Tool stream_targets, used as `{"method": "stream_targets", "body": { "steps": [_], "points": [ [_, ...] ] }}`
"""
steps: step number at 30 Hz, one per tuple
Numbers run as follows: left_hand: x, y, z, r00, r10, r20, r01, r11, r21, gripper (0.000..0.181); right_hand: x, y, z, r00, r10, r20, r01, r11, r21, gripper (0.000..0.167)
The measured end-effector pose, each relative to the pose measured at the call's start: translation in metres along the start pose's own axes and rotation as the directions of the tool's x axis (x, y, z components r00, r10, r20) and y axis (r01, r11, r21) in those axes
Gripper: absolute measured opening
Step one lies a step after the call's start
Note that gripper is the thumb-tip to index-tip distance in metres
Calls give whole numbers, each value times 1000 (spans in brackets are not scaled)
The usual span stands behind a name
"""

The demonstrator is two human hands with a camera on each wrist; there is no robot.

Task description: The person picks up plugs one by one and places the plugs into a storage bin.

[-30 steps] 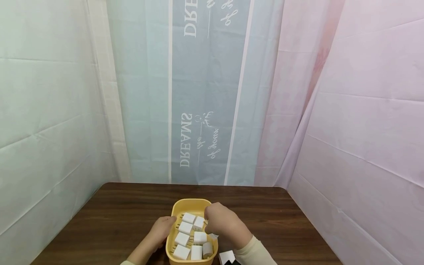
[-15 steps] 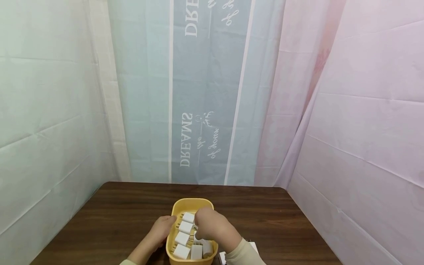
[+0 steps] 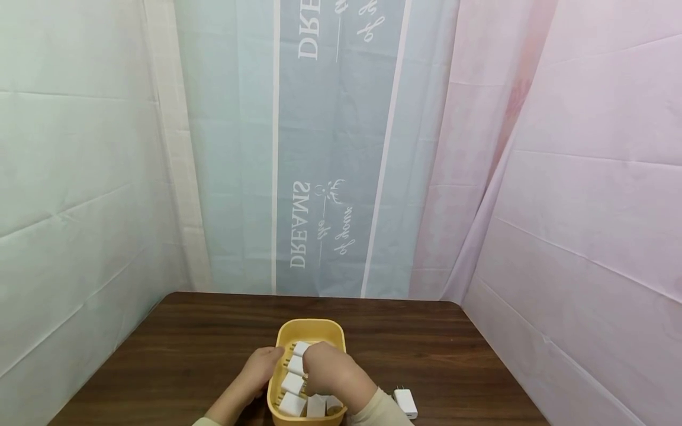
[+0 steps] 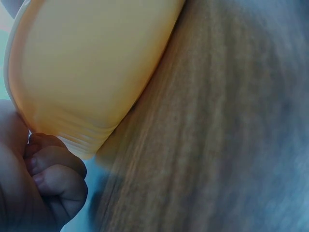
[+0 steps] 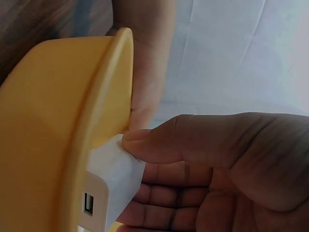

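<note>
A yellow basket [image 3: 311,325] stands near the table's front edge, with several white plug adapters [image 3: 292,404] in it, some showing prongs. My left hand [image 3: 258,370] pinches the basket's left rim, its curled fingers outside the wall in the left wrist view. Over the basket's right half is my right hand [image 3: 335,373]; in the right wrist view its thumb and fingers hold a white adapter [image 5: 118,176] with a USB port, just inside the yellow wall [image 5: 53,121]. The adapters beneath my right hand are partly hidden.
Another white adapter [image 3: 405,403] lies on the brown wooden table [image 3: 213,331], right of my right sleeve, prongs pointing away. Light cloth curtains hang behind the table and at both sides.
My right hand has moved left and a little toward the front over the basket, covering different adapters. The adapter on the table has come into full view. My left hand stays on the rim.
</note>
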State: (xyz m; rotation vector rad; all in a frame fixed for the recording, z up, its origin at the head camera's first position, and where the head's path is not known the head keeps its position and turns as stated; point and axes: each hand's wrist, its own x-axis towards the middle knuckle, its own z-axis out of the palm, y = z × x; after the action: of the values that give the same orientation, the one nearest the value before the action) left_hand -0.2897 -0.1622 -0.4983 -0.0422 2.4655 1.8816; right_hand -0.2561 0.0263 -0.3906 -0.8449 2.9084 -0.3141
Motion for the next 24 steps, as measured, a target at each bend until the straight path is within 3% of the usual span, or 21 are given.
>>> {"method": "stream_targets", "body": {
  "steps": [11, 24],
  "points": [
    [1, -2, -3, 1000, 9, 11, -9, 1000, 11, 46, 6, 0, 13, 1000, 7, 19, -6, 999, -43, 24],
    [2, -2, -5, 1000, 0, 16, 0, 1000, 6, 47, 9, -1, 22, 999, 33, 37, -33, 999, 1, 25]
  ]
}}
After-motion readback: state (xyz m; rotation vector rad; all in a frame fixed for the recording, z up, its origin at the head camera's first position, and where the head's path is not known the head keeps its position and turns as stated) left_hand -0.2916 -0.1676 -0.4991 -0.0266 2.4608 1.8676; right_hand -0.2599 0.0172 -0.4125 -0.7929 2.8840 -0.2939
